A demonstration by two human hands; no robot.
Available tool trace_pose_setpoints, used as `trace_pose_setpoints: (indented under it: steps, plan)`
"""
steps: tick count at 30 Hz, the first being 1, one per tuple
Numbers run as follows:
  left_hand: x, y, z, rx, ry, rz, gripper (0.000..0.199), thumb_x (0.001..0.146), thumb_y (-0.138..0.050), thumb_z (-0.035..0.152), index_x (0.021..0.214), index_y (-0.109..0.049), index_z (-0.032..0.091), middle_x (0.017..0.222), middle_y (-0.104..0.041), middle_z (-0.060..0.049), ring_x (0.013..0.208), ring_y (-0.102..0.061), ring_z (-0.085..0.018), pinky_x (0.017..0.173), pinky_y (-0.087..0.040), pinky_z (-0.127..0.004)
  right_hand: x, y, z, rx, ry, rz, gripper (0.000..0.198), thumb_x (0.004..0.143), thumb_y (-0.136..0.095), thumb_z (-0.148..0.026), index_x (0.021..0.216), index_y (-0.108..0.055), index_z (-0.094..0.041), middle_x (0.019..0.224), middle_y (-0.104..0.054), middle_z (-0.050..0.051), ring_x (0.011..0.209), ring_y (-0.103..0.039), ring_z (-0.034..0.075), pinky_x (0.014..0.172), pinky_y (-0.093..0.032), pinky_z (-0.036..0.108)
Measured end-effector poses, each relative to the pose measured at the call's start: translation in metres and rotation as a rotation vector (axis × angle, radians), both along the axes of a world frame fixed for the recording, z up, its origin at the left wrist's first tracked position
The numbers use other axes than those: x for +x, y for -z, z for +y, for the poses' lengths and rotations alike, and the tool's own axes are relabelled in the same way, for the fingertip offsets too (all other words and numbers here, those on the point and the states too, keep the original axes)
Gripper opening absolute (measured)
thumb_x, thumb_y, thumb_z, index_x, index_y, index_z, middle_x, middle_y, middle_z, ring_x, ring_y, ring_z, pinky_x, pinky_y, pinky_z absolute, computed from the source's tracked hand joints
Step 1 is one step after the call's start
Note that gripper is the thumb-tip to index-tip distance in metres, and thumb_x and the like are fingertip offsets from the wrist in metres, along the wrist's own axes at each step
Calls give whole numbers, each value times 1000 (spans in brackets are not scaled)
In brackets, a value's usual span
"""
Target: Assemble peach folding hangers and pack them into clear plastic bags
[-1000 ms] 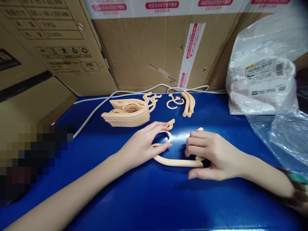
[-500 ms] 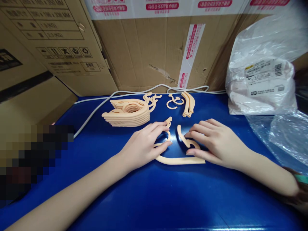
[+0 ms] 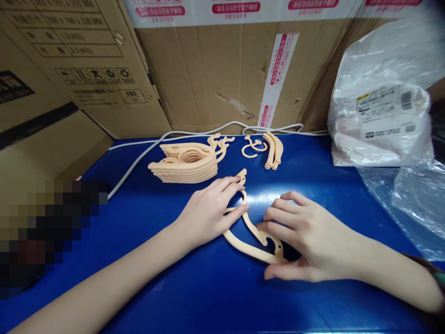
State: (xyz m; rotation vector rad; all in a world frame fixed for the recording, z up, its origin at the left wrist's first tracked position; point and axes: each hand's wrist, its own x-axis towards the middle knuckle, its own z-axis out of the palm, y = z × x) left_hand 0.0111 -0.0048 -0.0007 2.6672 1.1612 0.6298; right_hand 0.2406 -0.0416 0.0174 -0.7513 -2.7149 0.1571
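A beige plastic folding hanger (image 3: pixel 248 250) lies on the blue tabletop between my hands, its curved pieces forming a bowed outline. My left hand (image 3: pixel 208 204) grips its left part, thumb and fingers around a curved section, and partly covers it. Past those fingertips a small holed end sticks up. On the right, my right hand (image 3: pixel 306 236) holds the other arm, with fingertips at the inner strip and the thumb at the lower edge. That arm's far end is hidden under the palm. The inner strip reaches up to my left thumb.
Behind my left hand is a stack of similar beige hangers (image 3: pixel 184 171). Loose hooks (image 3: pixel 253 148) and curved arm pieces (image 3: pixel 274 150) lie to its right. A white cable (image 3: pixel 134 171) runs along the back, before cardboard boxes (image 3: pixel 215 74). A plastic-wrapped parcel (image 3: pixel 382 116) stands at right.
My right hand has moved down towards me, with the hanger's right arm swung downward. The inner strip's upper end now meets the left part. My left hand has barely moved.
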Motion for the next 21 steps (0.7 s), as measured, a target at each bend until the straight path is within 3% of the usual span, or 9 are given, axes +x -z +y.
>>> trace_pose_setpoints:
  steps: [5,11,21]
  plan:
    - [1,1,1,12,-5,0,31,93,-59,37,117,-58,18,134,-59,-8,123,-57,-23,97,-53,-37,-4,1,-5,1,-41,-42,31,91,-58,-45,84,-64,-16,80,-62,4,75,-50,18,73,-32,36]
    - [0,2,2,-14,-2,-4,29,93,-59,36,117,-59,19,134,-59,-8,123,-56,-23,97,-52,-38,-2,3,-1,-52,-61,-56,21,92,-55,-34,95,-65,-16,88,-63,4,80,-52,18,74,-33,35]
    - [-2,0,0,-133,49,-37,28,93,-57,33,118,-58,21,137,-54,-6,123,-55,-22,97,-52,-39,4,5,10,-106,-19,-28,25,90,-50,-21,109,-66,-17,93,-62,7,85,-54,20,75,-38,35]
